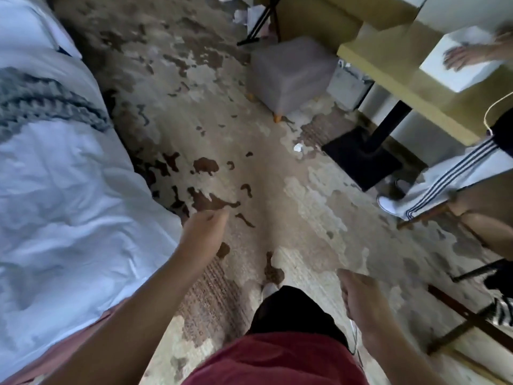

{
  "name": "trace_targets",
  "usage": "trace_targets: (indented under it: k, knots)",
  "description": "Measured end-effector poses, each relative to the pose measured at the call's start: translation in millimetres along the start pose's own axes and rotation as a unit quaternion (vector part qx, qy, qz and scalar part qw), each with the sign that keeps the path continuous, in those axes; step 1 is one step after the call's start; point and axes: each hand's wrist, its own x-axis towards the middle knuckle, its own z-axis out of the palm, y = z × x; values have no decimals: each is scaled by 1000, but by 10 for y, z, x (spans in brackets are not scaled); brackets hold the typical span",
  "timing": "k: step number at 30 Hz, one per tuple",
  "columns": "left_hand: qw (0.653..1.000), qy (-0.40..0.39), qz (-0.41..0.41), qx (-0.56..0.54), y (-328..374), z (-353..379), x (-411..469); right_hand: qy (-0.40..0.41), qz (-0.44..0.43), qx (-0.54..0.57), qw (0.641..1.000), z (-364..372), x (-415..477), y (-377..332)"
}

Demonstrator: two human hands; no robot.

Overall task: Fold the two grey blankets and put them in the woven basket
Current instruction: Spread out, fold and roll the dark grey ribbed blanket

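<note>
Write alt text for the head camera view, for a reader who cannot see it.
Seen from above, a person walks across a patchy beige and brown rug, left hand and right hand loosely curled and holding nothing. A grey knitted blanket lies on the white bed at left. A grey footstool and a second person at a desk sit at right; no woven basket shows.

I am seeing a grey knit blanket on white bedding; beige carpet showing brown blotches; grey footstool.
</note>
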Motion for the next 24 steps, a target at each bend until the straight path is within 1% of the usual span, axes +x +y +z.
trace_targets:
  k: [3,5,8,10,13,15,16,18,21,24]
  knots:
    - [1000,1,-11,-14,314,-97,772,-7,9,-9,1000,336,703,-530]
    - [999,19,-27,-41,370,-225,1255,-41,2,-31,999,683,1249,-945]
    - [993,100,-62,-30,290,-552,1864,-128,-25,-68,989,1388,2071,-1737]
    - [979,167,-109,-43,245,-830,2111,-182,-60,-114,975,1910,2493,-2420]
    - [945,260,-179,-89,230,-1272,2320,-265,-126,-130,947,2751,2770,-3541]
    - [918,312,-220,-109,192,-1511,2421,-308,-193,-157,918,3344,2795,-4217]
    - [904,333,-240,-121,162,-1611,2455,-326,-221,-170,903,3632,2750,-4500]
    - [872,369,-268,-176,60,-1768,2521,-375,-250,-165,877,4191,2639,-4941]
    - [826,400,-309,-249,-152,-2001,2747,-424,-240,-176,855,4928,2558,-5233]
    - [789,431,-316,-303,-326,-2438,3249,-459,-175,-218,843,5478,2676,-5188]
